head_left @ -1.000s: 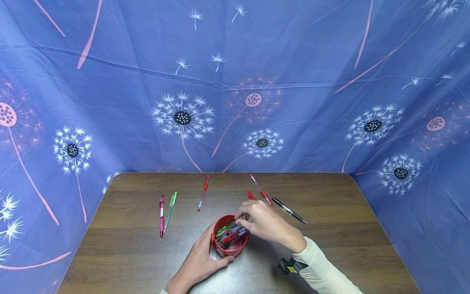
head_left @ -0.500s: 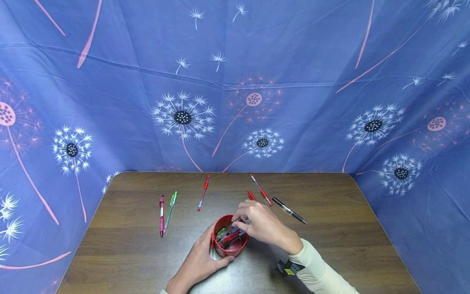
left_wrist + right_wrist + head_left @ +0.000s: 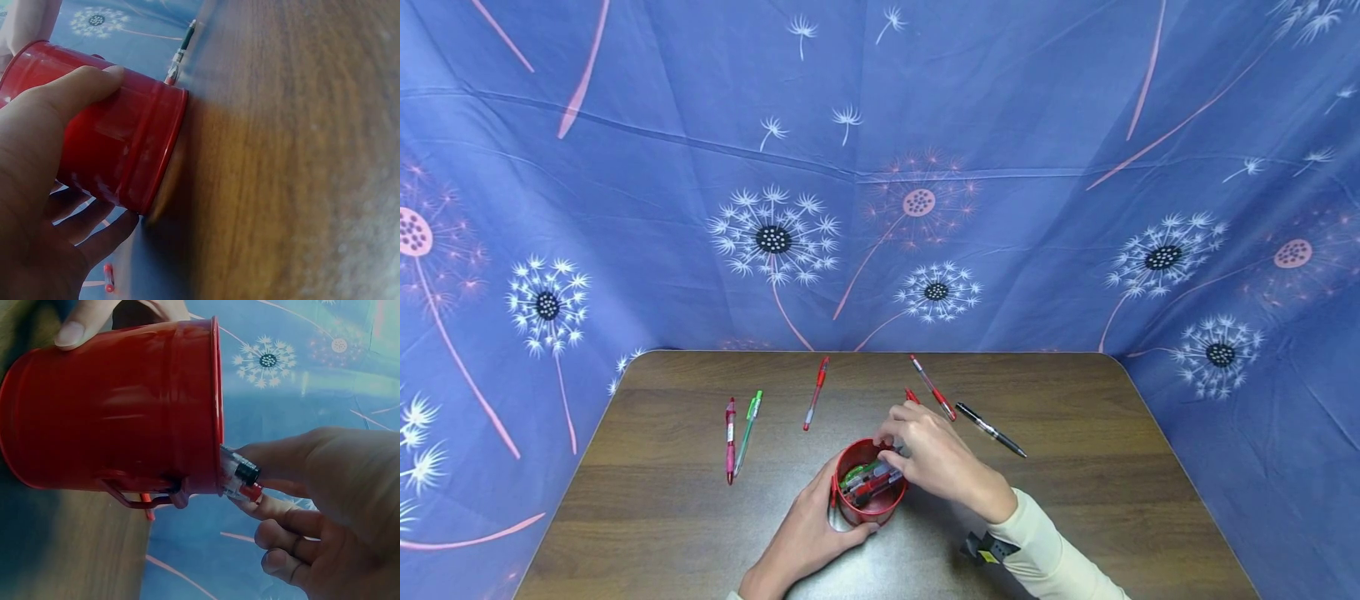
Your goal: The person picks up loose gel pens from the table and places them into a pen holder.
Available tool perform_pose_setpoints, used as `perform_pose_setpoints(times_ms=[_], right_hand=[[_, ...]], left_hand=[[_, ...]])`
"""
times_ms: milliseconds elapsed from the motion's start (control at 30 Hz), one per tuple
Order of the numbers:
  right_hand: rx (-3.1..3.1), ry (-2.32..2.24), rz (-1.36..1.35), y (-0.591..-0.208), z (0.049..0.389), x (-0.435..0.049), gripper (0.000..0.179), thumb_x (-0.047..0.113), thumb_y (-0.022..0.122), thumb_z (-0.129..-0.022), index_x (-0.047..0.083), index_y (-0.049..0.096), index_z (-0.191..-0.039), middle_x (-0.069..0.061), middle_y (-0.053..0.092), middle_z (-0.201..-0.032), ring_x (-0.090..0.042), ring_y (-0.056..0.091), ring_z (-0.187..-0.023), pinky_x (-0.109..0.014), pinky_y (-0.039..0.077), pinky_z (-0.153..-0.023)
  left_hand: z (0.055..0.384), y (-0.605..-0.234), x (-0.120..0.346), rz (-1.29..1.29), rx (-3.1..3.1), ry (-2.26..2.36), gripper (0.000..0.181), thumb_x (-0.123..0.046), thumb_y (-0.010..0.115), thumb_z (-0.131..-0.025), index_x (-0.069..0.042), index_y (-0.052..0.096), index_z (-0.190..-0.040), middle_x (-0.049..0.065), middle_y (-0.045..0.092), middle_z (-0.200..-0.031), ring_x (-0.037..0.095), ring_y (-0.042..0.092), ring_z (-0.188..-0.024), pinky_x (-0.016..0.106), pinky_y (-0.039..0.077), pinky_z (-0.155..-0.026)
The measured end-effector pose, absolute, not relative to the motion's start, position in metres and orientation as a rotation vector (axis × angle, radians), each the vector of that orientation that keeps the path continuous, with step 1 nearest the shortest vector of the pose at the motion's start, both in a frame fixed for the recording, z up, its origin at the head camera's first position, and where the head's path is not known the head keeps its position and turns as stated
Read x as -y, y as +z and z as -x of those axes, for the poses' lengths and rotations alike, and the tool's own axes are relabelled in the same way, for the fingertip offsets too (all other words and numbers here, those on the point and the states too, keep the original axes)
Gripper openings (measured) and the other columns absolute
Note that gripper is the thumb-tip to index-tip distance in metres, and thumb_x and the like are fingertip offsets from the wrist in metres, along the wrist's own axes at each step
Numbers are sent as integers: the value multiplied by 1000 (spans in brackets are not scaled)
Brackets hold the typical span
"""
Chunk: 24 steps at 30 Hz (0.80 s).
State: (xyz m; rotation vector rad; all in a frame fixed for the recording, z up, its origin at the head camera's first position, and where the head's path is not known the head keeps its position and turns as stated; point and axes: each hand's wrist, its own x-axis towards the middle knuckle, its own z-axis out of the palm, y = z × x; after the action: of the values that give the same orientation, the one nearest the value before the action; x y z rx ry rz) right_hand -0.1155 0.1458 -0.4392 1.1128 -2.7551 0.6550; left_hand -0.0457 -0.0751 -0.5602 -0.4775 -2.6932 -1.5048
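Note:
A small red metal bucket (image 3: 887, 511) with side handles stands upright on the table, holding several pens (image 3: 872, 485) that lean to its right side. My left hand (image 3: 808, 529) grips the bucket, thumb on the near side and fingers round the far left. At the right rim is my right hand (image 3: 934, 454), thumb and index finger reaching to the pens there. In the right wrist view, a black-ended pen (image 3: 247, 472) and a red-ended pen (image 3: 252, 492) stick out between that thumb and index finger; the thumb tip is hidden behind them.
On the wooden table (image 3: 647, 500) lie a pink pen (image 3: 730, 442), a green pen (image 3: 748, 433), a red pen (image 3: 816, 393), another red pen (image 3: 933, 387) and a black pen (image 3: 991, 430). A red pen end (image 3: 912, 396) shows behind my right hand. Blue patterned cloth (image 3: 1037, 208) surrounds the table.
My right hand has shifted slightly left and farther over the rim, its fingers moving among the pens. More green shows inside the bucket. My left hand and the bucket stay put.

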Motion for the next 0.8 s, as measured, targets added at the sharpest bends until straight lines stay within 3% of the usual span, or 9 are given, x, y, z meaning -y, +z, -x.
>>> perform_pose_setpoints(times_ms=[100, 200, 500, 800], right_hand=[[2753, 686, -1093, -439, 116, -148, 18, 16, 91, -87, 15, 81, -102, 6, 69, -95, -13, 65, -93, -37, 58, -90], [2739, 730, -1047, -438, 116, -153, 17, 19, 90, -89, 16, 81, -103, 8, 68, -93, -11, 62, -91, -31, 54, -75], [2686, 1012, -769, -441, 112, -176, 9, 20, 83, -95, 21, 79, -103, 19, 61, -88, -9, 55, -76, -25, 45, -67], [2661, 1067, -459, -475, 103, -206, 5, 23, 79, -99, 18, 80, -100, 17, 56, -82, -5, 52, -70, -23, 44, -59]], left_hand=[[45, -560, 75, 481, 2692, -1509, 104, -41, 99, -75, -30, 42, -161, -8, 56, -153, 13, 57, -139, 43, 50, -114], [45, -560, 75, 486, 2684, -1521, 104, -38, 100, -75, -31, 42, -161, -9, 56, -154, 12, 56, -139, 42, 50, -115], [45, -559, 74, 466, 2699, -1522, 103, -44, 99, -75, -33, 42, -160, -11, 57, -151, 13, 57, -138, 46, 52, -113], [45, -559, 75, 466, 2682, -1528, 102, -42, 100, -75, -35, 42, -159, -16, 56, -151, 11, 57, -138, 43, 52, -113]])
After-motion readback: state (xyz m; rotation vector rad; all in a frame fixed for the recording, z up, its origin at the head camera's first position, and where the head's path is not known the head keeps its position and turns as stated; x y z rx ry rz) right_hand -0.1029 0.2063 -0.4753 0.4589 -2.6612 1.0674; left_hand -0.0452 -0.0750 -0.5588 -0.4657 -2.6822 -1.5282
